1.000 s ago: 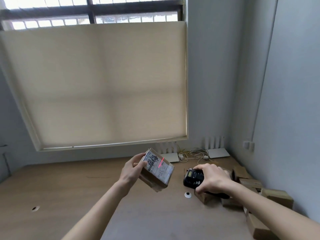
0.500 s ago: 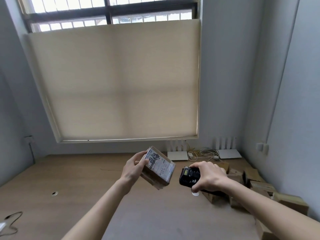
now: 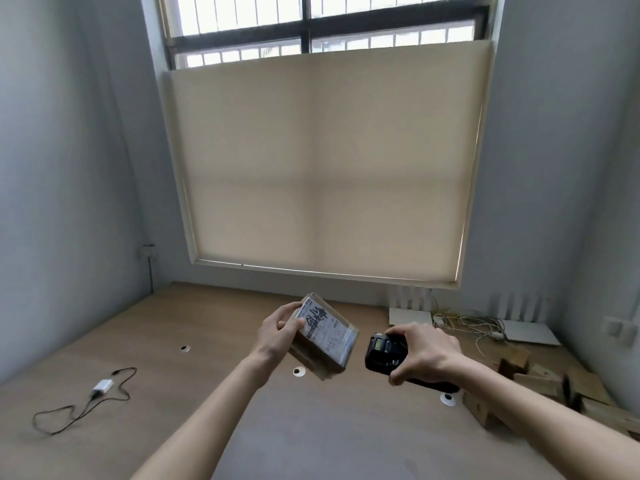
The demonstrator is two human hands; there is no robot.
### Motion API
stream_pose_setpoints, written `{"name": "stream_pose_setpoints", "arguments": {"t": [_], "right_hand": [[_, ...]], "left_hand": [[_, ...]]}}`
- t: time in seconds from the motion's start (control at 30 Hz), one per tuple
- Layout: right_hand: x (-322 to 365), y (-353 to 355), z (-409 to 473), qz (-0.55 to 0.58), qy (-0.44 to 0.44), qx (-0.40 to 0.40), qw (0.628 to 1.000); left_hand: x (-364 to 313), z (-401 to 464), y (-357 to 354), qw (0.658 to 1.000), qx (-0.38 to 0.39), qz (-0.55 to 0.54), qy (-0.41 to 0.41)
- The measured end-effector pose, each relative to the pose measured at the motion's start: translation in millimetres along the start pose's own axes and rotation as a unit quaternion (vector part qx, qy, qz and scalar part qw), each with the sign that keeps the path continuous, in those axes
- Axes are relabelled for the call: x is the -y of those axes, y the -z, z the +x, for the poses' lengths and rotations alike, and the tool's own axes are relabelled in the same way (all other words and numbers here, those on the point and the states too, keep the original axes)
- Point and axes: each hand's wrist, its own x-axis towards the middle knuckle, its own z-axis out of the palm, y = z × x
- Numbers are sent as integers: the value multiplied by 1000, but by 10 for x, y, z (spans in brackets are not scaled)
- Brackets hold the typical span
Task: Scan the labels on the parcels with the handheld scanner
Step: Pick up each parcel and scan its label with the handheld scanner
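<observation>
Up above the bench [image 3: 173,341], the left hand [image 3: 277,332] grips a tilted parcel [image 3: 323,337], label facing up. Just beside it, the right hand [image 3: 424,353] clasps the black scanner [image 3: 381,353]

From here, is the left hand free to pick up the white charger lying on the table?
Probably not yet. The left hand grips the labelled parcel, so it is occupied. Otherwise the table between it and the white charger looks bare, with nothing in the way.
</observation>
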Motion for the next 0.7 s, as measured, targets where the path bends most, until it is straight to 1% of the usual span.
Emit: {"name": "stream_pose_setpoints", "arguments": {"t": [0.13,0.2,0.27,0.33,0.37,0.4,0.43,0.5,0.6,0.7], "right_hand": [[756,-229,138,55,50,44,996],[1250,-412,192,106,73,66,989],[1819,-622,237,177,100,93,975],[2552,-879,234,239,143,129,952],[2816,-977,223,276,149,141,939],[3066,-1066,200,305,159,155,926],[3455,-1204,153,326,179,178,911],[4182,-1482,18,347,219,223,884],[5162,-1885,-257,363,270,289,844],[5959,-2254,-525,374,306,339,807]], "left_hand": [[175,-206,799,999,-39,-15,9],[295,-379,1304,997,-68,-22,21],[444,-600,1876,994,-102,-27,43],[643,-912,2562,985,-157,-36,63],[707,-1043,2812,981,-176,-46,70],[770,-1175,3038,975,-199,-60,83],[880,-1383,3361,965,-235,-71,96],[1080,-1792,3931,943,-294,-96,120],[1376,-2390,4647,910,-359,-129,162],[1640,-2918,5220,891,-385,-140,193]]}}
